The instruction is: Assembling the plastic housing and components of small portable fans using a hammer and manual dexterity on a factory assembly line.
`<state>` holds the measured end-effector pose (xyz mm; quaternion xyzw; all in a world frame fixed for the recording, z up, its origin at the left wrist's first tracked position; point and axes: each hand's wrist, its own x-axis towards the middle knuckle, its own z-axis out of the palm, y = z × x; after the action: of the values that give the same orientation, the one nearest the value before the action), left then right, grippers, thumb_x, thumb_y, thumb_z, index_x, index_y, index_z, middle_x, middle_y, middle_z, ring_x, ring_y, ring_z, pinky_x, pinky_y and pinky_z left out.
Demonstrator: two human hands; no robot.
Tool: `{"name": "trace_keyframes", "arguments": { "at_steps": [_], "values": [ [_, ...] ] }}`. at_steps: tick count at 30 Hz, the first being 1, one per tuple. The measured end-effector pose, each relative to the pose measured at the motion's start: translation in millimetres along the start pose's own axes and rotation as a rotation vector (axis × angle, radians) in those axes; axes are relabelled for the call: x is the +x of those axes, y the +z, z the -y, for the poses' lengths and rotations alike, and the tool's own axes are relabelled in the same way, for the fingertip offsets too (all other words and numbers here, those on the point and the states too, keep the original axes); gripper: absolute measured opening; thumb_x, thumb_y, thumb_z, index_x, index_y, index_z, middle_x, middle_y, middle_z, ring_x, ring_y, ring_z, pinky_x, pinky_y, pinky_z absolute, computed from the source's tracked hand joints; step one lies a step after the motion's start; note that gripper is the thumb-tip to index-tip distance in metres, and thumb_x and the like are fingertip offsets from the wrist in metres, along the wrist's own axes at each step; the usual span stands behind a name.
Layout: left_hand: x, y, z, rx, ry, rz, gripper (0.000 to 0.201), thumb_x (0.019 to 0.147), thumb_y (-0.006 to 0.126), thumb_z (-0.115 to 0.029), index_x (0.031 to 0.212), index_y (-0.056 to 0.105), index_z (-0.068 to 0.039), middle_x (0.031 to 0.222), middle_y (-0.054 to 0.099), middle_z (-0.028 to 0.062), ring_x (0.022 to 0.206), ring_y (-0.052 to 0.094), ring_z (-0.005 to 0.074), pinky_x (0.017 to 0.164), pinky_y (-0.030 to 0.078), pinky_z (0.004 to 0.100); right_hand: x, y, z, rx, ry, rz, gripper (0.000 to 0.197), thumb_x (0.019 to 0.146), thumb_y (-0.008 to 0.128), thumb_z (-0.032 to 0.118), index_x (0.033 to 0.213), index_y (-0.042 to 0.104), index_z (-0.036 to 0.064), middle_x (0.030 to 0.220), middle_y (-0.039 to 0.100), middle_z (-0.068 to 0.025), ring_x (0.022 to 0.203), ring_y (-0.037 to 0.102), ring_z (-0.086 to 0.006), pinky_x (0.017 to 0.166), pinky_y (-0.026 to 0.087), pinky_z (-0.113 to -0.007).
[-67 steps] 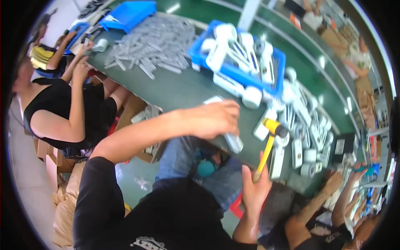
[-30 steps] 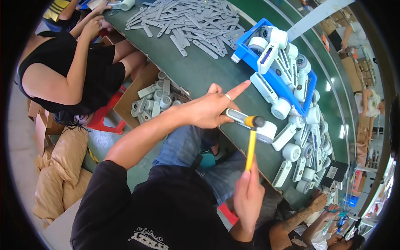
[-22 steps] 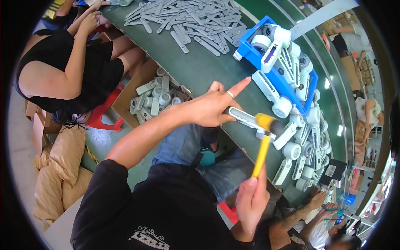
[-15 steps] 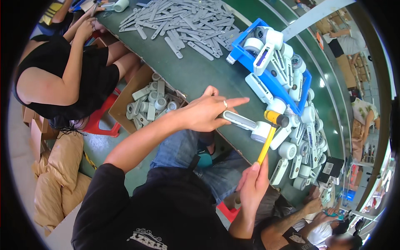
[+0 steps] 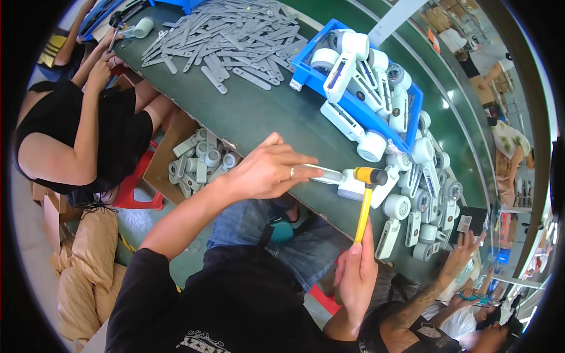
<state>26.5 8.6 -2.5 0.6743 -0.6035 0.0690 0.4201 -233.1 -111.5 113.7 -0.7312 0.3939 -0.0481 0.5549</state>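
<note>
My left hand [image 5: 272, 169] is at the end of the handle of a white handheld fan [image 5: 351, 185], its thumb and fingers around the handle tip and the forefinger stretched along it. The fan's round head lies toward the right, by the table's near edge. In my right hand [image 5: 358, 267] is a small mallet [image 5: 363, 212] with a yellow handle and a yellow and black head. The mallet's head is over the right side of the fan's head; whether they touch I cannot tell.
A blue bin [image 5: 353, 91] of similar fans stands ahead, with more fans [image 5: 426, 188] piled on its right. Flat grey strips [image 5: 235, 44] cover the far left of the table [image 5: 235, 117]. A cardboard box [image 5: 159, 167] of parts sits below the edge. Co-workers sit on both sides.
The whole view has shifted, moving the table's things leftward. My left forefinger has come down toward the fan's handle. The mallet's head is slightly lower. A co-worker's hand at right has risen toward a black box.
</note>
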Motion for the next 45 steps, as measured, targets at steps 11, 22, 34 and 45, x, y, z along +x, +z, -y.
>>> {"name": "trace_keyframes", "arguments": {
  "at_steps": [11,22,34,45],
  "values": [
    [10.6,-4.3,-3.6,-0.034,-0.002,0.055,0.036,0.083,0.085,-0.010,0.118,0.081,-0.016,0.113,0.078,-0.0001,0.078,0.062,0.0180,0.077,0.040,0.0340,11.4,15.5,-13.1,-0.435,-0.051,0.003,0.055,0.111,0.050,0.016,0.162,0.038,0.0033,0.079,0.067,-0.0213,0.066,0.069,-0.0413,0.061,0.053,-0.043],
    [1.5,-9.2,-1.5,-0.075,-0.041,0.066,0.042,0.084,0.082,-0.010,0.124,0.078,-0.019,0.110,0.077,-0.0004,0.078,0.062,0.0187,0.083,0.040,0.0348,-11.3,3.4,-2.0,-0.420,-0.222,-0.029,0.059,0.109,0.050,0.009,0.162,0.031,-0.0069,0.082,0.068,-0.0226,0.060,0.066,-0.0341,0.058,0.052,-0.042],
    [9.4,-7.7,-5.3,-0.242,-0.434,0.205,0.113,0.084,0.088,-0.015,0.171,0.016,-0.007,0.114,0.081,0.0001,0.103,0.060,0.0285,0.106,0.040,0.0369,-8.3,26.7,-6.7,-0.502,-0.337,-0.046,0.059,0.110,0.048,0.017,0.164,0.031,0.0002,0.075,0.067,-0.0216,0.062,0.068,-0.0412,0.056,0.052,-0.047],
    [2.7,-1.5,-2.1,-0.191,-0.451,0.187,0.121,0.080,0.088,-0.019,0.172,0.010,-0.009,0.110,0.082,0.0014,0.102,0.054,0.0301,0.108,0.037,0.0370,-16.6,30.8,12.9,-0.460,-0.373,0.082,0.059,0.110,0.049,0.017,0.164,0.031,0.0030,0.083,0.070,-0.0244,0.064,0.069,-0.0418,0.059,0.054,-0.047]
  ]
}}
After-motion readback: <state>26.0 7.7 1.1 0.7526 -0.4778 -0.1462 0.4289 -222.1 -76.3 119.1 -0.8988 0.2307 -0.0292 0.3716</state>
